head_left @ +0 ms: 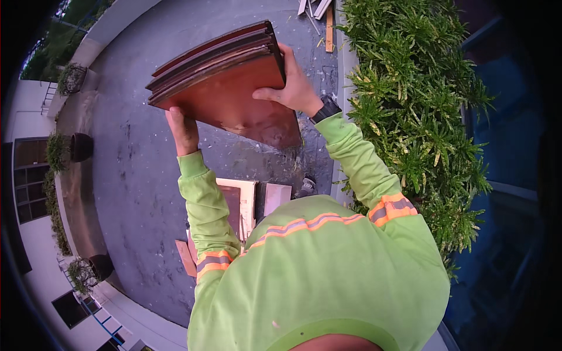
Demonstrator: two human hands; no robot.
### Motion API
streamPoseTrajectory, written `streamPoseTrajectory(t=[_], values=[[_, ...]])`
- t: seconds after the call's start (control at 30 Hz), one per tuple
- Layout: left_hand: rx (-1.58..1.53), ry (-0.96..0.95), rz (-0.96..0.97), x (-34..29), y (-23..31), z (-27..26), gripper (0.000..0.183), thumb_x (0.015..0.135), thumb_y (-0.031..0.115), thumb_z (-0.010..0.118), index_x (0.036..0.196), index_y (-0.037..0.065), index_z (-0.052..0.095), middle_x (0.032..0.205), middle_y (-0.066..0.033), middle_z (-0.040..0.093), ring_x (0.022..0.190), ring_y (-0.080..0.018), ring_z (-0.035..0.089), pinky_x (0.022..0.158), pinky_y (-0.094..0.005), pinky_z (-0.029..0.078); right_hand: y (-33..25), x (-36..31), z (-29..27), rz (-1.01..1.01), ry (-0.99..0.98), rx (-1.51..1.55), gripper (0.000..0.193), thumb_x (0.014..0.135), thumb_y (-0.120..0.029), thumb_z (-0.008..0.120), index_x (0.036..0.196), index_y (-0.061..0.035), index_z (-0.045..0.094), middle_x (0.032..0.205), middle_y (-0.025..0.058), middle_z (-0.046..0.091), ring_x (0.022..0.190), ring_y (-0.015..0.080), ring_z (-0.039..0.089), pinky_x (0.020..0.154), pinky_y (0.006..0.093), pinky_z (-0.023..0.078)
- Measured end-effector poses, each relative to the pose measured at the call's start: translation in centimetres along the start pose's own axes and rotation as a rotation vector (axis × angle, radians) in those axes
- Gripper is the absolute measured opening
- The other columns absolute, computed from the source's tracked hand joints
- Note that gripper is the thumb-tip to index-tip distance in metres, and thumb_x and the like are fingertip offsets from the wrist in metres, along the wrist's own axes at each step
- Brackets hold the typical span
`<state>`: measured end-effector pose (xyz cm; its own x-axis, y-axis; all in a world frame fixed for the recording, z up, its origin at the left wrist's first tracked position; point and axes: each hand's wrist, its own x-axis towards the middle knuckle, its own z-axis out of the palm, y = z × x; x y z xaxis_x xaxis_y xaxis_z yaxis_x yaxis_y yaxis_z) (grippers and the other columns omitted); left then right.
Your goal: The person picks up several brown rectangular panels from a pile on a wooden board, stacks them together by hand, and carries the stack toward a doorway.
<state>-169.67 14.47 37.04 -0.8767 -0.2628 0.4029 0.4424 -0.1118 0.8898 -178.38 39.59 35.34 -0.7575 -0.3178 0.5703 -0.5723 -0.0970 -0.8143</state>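
Note:
Both my hands hold up a stack of several reddish-brown panels [234, 93] in front of me, their edges fanned slightly apart on the far side. My left hand [184, 130] grips the stack at its lower left corner, thumb on the near face and the other fingers hidden behind it. At the right end, my right hand [295, 85] clasps the edge with its thumb laid across the glossy near face. The near face has a scuffed patch toward its lower right corner. A dark watch [326, 109] is on my right wrist.
Below the stack, a pale-framed panel [249, 196] and other board pieces [276, 197] lie by my body on the grey floor [140, 193]. Leafy bushes [410, 105] line the right. White strips and a wooden strip [329, 29] lie far ahead. Potted plants [82, 146] stand along the left.

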Motion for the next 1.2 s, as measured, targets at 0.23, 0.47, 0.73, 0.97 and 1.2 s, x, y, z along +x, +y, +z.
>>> streamPoseTrajectory(t=[0.23, 0.47, 0.73, 0.97, 1.2], values=[[0.067, 0.079, -0.018, -0.8, -5.1, -1.9, 0.093, 0.077, 0.062, 0.069, 0.138, -0.001, 0.037, 0.134, -0.0104, 0.046, 0.123, -0.0219, 0.043, 0.105, -0.0384, 0.032, 2.4, 0.0, 2.5, 0.025, 0.144, 0.117, 0.101, 0.062, -0.036, 0.090, 0.137, -0.0006, 0.032, 0.124, 0.0152, 0.053, 0.114, 0.0232, 0.053, 0.099, 0.0354, 0.042], [0.029, 0.149, -0.113, 1.2, -8.7, -3.0, 0.068, 0.073, 0.032, 0.079, 0.125, 0.000, 0.048, 0.114, -0.0079, 0.058, 0.104, -0.0185, 0.055, 0.092, -0.0333, 0.045, 4.4, 1.3, 2.3, 0.230, 0.122, 0.084, 0.089, 0.067, -0.023, 0.088, 0.133, 0.0028, 0.035, 0.114, 0.0135, 0.059, 0.103, 0.0227, 0.058, 0.091, 0.0346, 0.047], [0.076, -0.082, -0.150, 6.8, -8.7, -3.8, 0.082, 0.058, 0.027, 0.088, 0.124, 0.000, 0.048, 0.107, -0.0110, 0.064, 0.100, -0.0211, 0.061, 0.089, -0.0332, 0.046, 12.8, -1.6, 0.4, 0.240, 0.324, -0.006, 0.093, 0.068, -0.063, 0.077, 0.128, 0.0013, 0.047, 0.117, 0.0091, 0.058, 0.105, 0.0212, 0.056, 0.085, 0.0341, 0.047], [-0.027, -0.091, -0.134, 16.6, -10.7, -12.2, 0.081, 0.060, 0.026, 0.088, 0.125, 0.000, 0.046, 0.109, -0.0122, 0.063, 0.101, -0.0211, 0.061, 0.090, -0.0329, 0.046, 13.3, 7.0, 8.8, 0.344, 0.365, 0.020, 0.107, 0.065, -0.063, 0.079, 0.139, 0.0011, 0.037, 0.133, 0.0114, 0.050, 0.119, 0.0256, 0.051, 0.100, 0.0387, 0.040], [-0.003, 0.011, -0.154, 30.1, -7.4, -22.4, 0.076, 0.065, 0.031, 0.086, 0.122, 0.000, 0.047, 0.107, -0.0119, 0.063, 0.097, -0.0189, 0.060, 0.088, -0.0334, 0.047, 13.9, 27.6, 18.2, 0.282, 0.251, -0.097, 0.086, 0.076, -0.063, 0.068, 0.129, -0.0002, 0.044, 0.120, 0.0104, 0.054, 0.108, 0.0229, 0.054, 0.092, 0.0370, 0.043]])
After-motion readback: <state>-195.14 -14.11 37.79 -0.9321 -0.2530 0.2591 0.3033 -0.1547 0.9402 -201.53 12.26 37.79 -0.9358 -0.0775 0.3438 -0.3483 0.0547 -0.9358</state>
